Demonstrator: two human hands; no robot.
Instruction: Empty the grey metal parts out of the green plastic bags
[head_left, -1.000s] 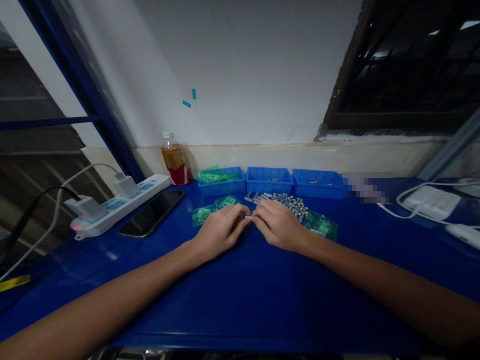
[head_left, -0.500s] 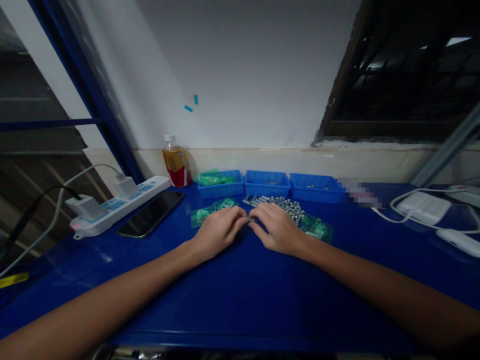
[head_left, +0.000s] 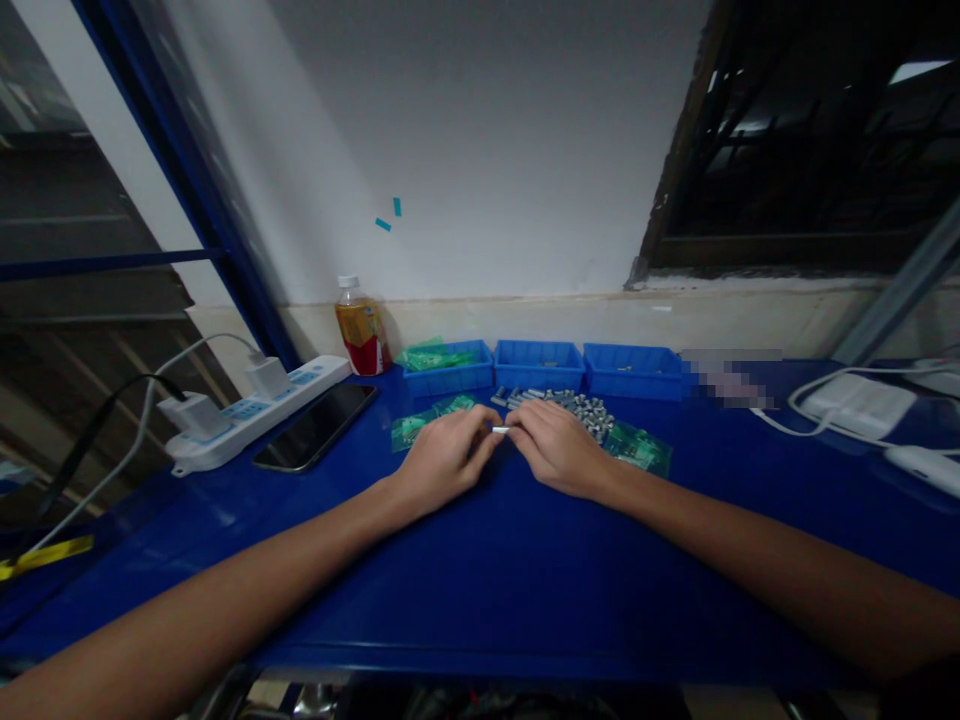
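Between my two hands is a small silvery metal pin-like piece, held level just above the blue table. My left hand pinches its left end between thumb and fingers. The fingers of my right hand close on its right end. Just behind my hands lies a pile of small metal cylinders, partly hidden by my right hand. Green plastic bags with small parts lie on either side, one left bag by my left hand and one right bag by my right wrist.
Three blue bins stand along the wall: a left bin with green bags, a middle bin and a right bin. To the left are a drink bottle, a phone and a power strip. White chargers with cables lie right.
The metal piece between my fingers shows more plainly now, turned level and bright. Both hands stay nearly in place, and the whole view has shifted slightly.
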